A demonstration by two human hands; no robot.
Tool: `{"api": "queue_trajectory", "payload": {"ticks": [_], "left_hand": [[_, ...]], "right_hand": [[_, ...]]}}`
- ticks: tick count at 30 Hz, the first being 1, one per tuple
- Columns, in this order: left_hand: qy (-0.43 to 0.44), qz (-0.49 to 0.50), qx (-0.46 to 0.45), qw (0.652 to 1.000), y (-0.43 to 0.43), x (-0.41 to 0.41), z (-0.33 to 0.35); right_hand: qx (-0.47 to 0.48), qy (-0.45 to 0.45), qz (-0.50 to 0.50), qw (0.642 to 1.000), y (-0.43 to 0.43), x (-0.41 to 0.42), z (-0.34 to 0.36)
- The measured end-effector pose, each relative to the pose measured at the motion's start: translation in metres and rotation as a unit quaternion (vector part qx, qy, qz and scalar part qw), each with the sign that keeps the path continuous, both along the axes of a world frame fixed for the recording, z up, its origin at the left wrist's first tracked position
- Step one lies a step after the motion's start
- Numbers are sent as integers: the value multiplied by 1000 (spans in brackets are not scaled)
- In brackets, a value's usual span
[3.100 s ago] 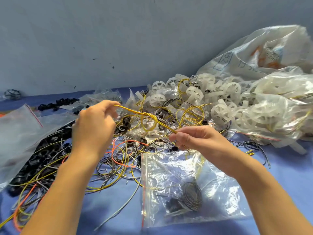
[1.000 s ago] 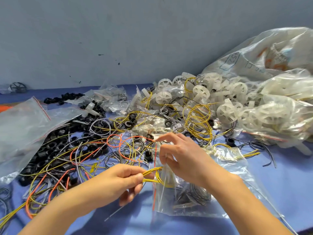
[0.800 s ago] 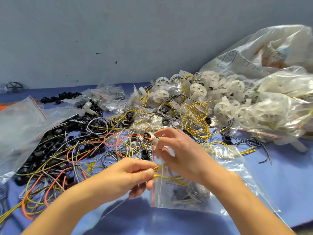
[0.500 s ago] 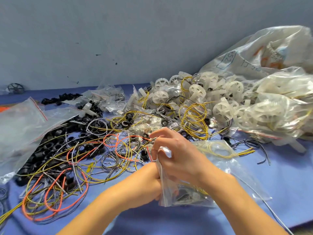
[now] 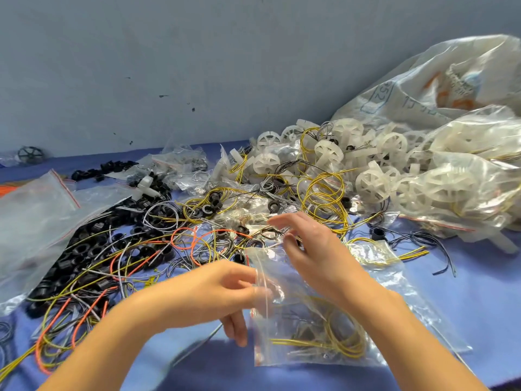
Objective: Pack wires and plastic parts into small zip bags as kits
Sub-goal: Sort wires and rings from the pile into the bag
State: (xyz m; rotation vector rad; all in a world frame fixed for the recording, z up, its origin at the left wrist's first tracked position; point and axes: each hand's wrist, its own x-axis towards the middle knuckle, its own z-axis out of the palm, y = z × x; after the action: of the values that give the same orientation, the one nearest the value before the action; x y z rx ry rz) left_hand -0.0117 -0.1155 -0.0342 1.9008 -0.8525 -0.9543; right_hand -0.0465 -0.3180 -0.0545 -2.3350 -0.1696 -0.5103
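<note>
Since half a second ago, both hands have separated from their tight clasp at the bag mouth, and the yellow wire coil [image 5: 342,333] that was being fed in a second ago now lies wholly inside the small zip bag [image 5: 315,328]. That bag rests on the blue cloth [image 5: 465,300] near the front edge, with dark parts visible beside the coil through the plastic. Left hand [image 5: 208,294] is loosely curled, its fingertips touching the bag's left edge; whether it actually pinches the plastic cannot be told because of blur. Right hand [image 5: 307,249] hovers above the bag's upper end with fingers spread, gripping nothing. Behind the hands lies a tangle of loose wires [image 5: 197,238], a heap of black rings [image 5: 93,249] to the left, and white plastic wheels [image 5: 372,182] at right, some in large clear bags [image 5: 465,190].
</note>
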Motion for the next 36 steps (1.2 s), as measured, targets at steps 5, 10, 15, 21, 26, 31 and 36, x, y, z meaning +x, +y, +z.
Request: {"api": "queue_trajectory", "payload": {"ticks": [5, 10, 15, 21, 26, 31, 36], "left_hand": [[-131, 178, 24, 975, 13, 33, 12], [-321, 256, 66, 909, 1, 57, -2], [-383, 243, 120, 883, -26, 65, -24], [-436, 202, 198, 854, -45, 60, -36], [-420, 191, 190, 867, -37, 60, -31], [-367, 215, 98, 900, -19, 54, -22], [-422, 293, 110, 851, 18, 58, -19]], "right_hand": [[93, 11, -60, 994, -10, 4, 5], [199, 28, -107, 974, -23, 6, 11], [292, 22, -133, 947, -36, 6, 13], [303, 18, -141, 942, -41, 6, 11], [266, 41, -115, 956, -38, 5, 12], [198, 63, -90, 974, -10, 7, 13], [90, 74, -50, 992, 19, 8, 9]]}}
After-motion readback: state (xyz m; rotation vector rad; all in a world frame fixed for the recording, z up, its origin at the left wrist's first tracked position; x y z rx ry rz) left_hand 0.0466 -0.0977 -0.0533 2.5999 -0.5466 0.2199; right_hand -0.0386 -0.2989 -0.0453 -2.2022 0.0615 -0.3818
